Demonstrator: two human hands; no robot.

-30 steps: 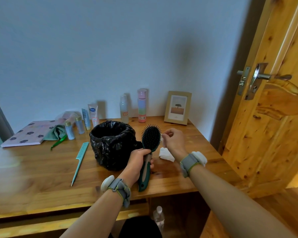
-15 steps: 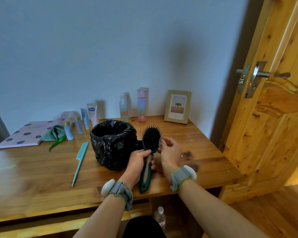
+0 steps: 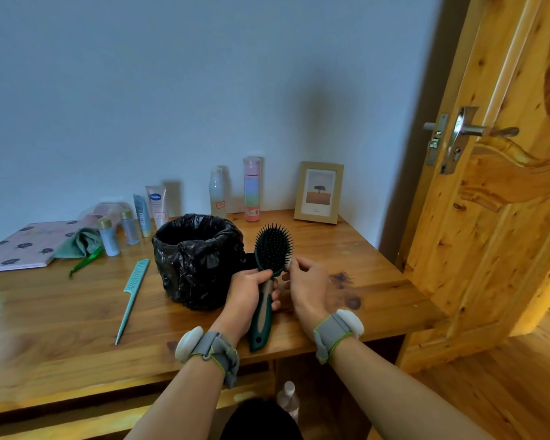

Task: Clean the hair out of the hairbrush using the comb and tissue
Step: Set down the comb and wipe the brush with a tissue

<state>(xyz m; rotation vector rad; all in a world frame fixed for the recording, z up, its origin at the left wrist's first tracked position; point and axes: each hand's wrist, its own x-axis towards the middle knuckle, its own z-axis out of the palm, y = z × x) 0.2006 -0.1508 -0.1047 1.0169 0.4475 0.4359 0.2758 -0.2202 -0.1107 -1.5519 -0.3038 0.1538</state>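
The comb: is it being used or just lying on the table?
Lying unused: the comb rests flat on the table, left of both hands, touched by neither.

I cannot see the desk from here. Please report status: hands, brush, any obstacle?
Left hand gripping hairbrush handle, bristles up. Right hand pinching tissue at brush head. Comb lies unused on table. Nothing blocking.

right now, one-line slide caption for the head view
Left hand grips the hairbrush upright beside the bin; right hand pinches something white at its rim.

Dark green hairbrush (image 3: 272, 258) held upright, bristles facing the camera; teal comb (image 3: 131, 296) flat on the table.
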